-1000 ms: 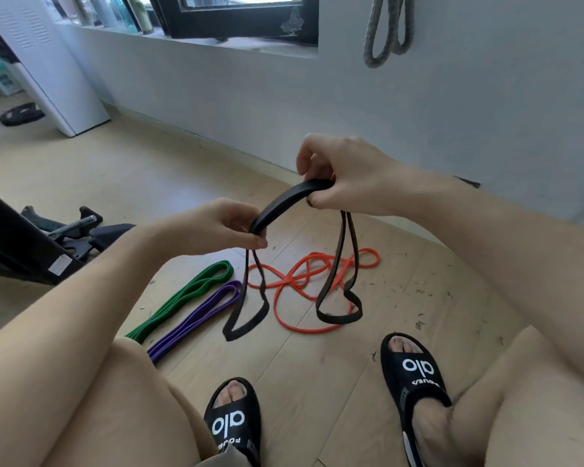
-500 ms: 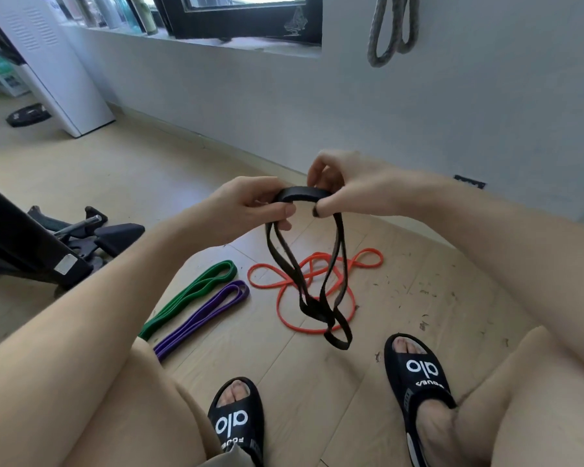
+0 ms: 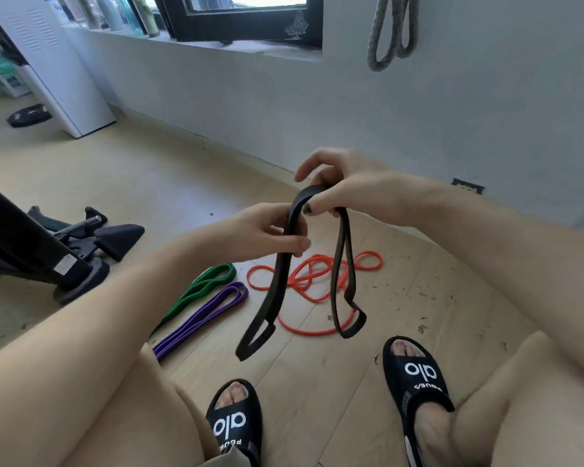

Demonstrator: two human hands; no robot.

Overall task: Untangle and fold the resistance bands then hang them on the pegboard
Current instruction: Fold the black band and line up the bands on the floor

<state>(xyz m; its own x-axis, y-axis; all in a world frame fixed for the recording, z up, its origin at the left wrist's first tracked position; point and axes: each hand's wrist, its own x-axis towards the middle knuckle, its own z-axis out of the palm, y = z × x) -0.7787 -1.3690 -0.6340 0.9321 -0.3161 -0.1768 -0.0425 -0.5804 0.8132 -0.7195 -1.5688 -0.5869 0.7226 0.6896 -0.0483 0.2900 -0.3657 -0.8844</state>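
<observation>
— Where do we stand?

— I'm mid-fold on the black band (image 3: 277,288). My left hand (image 3: 267,235) pinches one doubled length, my right hand (image 3: 338,193) grips the top bend, and two loops hang above the floor (image 3: 402,298), apart from each other.

— And the others?

— The green band (image 3: 199,288) and purple band (image 3: 203,315) lie folded side by side on the floor. The orange band (image 3: 314,274) looks tangled still, I'd say untouched. A grey band (image 3: 390,28) hangs on the wall.

— So what's left?

— Most of it, I judge: finish black, sort orange, hang four. I can't see the pegboard.
</observation>
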